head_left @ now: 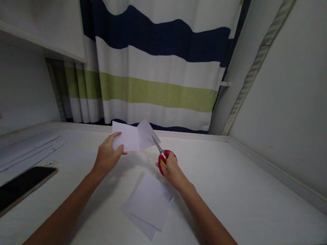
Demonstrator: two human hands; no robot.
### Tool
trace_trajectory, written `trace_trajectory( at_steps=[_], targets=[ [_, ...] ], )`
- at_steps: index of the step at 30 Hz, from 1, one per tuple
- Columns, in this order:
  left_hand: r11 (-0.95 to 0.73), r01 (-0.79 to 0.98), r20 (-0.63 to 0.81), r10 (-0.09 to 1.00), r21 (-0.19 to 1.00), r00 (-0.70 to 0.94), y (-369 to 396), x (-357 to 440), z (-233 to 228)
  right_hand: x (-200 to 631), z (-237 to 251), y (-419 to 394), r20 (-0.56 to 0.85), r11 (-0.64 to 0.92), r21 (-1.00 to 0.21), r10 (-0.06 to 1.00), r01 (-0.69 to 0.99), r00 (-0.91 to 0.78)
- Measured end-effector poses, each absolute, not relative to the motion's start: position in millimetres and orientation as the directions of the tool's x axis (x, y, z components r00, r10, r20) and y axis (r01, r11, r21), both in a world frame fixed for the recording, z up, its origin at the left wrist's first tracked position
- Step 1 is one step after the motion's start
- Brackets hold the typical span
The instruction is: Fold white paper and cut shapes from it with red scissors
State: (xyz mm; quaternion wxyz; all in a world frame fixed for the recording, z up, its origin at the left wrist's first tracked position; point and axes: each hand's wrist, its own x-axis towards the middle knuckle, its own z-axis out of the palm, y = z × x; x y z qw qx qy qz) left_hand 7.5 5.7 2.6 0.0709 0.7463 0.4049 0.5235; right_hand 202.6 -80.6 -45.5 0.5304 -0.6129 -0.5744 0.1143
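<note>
While the left hand pinches one white sheet by its near left edge and holds it up above the desk, the right hand is closed through the red handles of the scissors, thumb and fingers gripping the loops. Blades are pointing up and far-left, tips right at the sheet's right edge, and the jaws look nearly together, though at this size I can't be sure. That sheet sits in the air at the far middle of the desk, just in front of the striped curtain, and its right part is flapping away from the rest, so my read is that a cut is already running into it and is not finished: both parts look joined, no piece is seen falling. Below the hands, on the near middle of the desk, lies a small pile of paper, at least two pieces overlapping; whether there are more underneath I can't tell. Count it up: two hands, one pair of scissors, one sheet held, one pile lying flat. Over at the near left edge, one dark phone lies face up, well apart from the work. Left of it, far side, thin white strips lie on the desk, number unclear.
</note>
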Motion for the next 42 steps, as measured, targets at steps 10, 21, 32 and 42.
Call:
trace_trajectory(
  at_steps=[10,21,32,42],
  targets=[
    [-0.631,0.576,0.716,0.69,0.52,0.109,5.6,7.5,3.8,200.1,-40.2,-87.2,0.484,0.199,-0.637,0.855,0.744,0.186],
    [-0.562,0.617,0.667,0.74,0.55,0.08,-1.9,8.5,10.9,196.1,-24.1,-96.3,0.274,0.176,-0.841,0.954,0.512,0.121],
    [-0.515,0.52,0.581,0.812,0.681,0.043,-16.6,10.1,21.8,194.3,-16.1,-103.7,-0.127,-0.17,-0.981,0.924,-0.09,-0.362],
    [-0.456,0.053,0.454,0.89,0.889,0.037,-25.2,19.3,25.2,196.4,-16.3,-105.0,-0.162,-0.263,-0.947,0.888,-0.187,-0.43]
  ],
)
